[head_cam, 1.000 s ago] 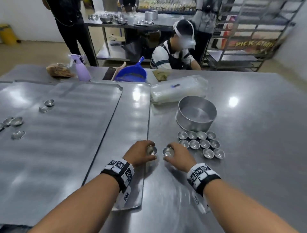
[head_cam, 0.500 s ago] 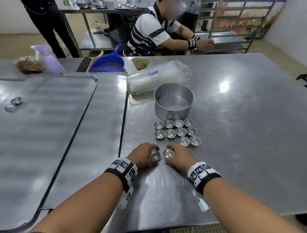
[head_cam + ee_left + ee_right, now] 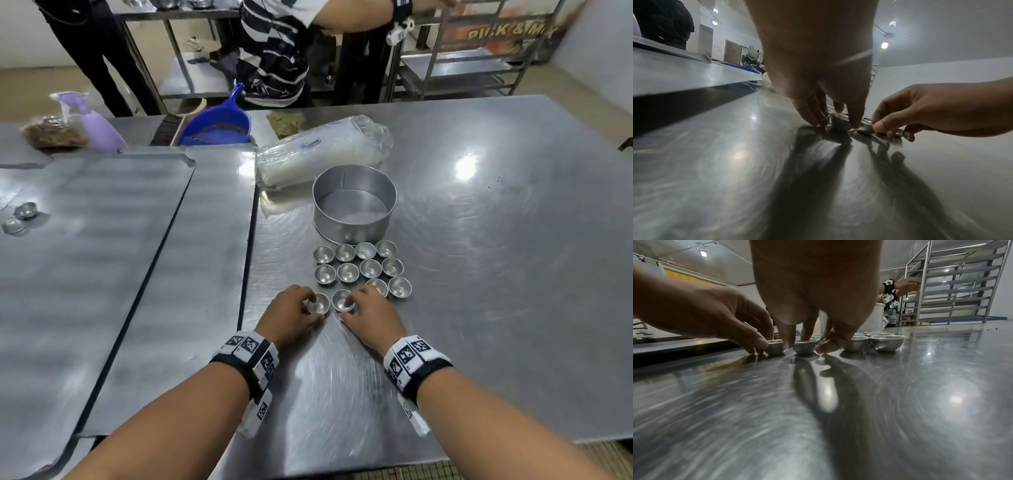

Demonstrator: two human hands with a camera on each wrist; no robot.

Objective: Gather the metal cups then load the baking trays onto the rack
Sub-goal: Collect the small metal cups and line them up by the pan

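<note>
Several small metal cups (image 3: 359, 267) stand in rows on the steel table in front of a round cake tin. My left hand (image 3: 291, 313) pinches one cup (image 3: 318, 303) down on the tabletop, at the near left of the group. My right hand (image 3: 368, 313) pinches another cup (image 3: 342, 300) right beside it. In the right wrist view both held cups (image 3: 805, 346) sit on the table, the left hand's fingertips (image 3: 756, 344) around the neighbour (image 3: 775, 348). Two large flat baking trays (image 3: 85, 260) lie to the left, with two more cups (image 3: 20, 217) at the far left edge.
The round tin (image 3: 354, 209) stands just behind the cups, a plastic-wrapped bundle (image 3: 322, 150) behind it. A blue dustpan (image 3: 219, 125), brush and purple spray bottle (image 3: 97, 126) lie at the far table edge. A person in a striped shirt (image 3: 270, 48) stands by a metal rack (image 3: 479, 51).
Both hands slid their cups forward across the table to the near row of the group. The person opposite rose from sitting and reaches toward the rack.
</note>
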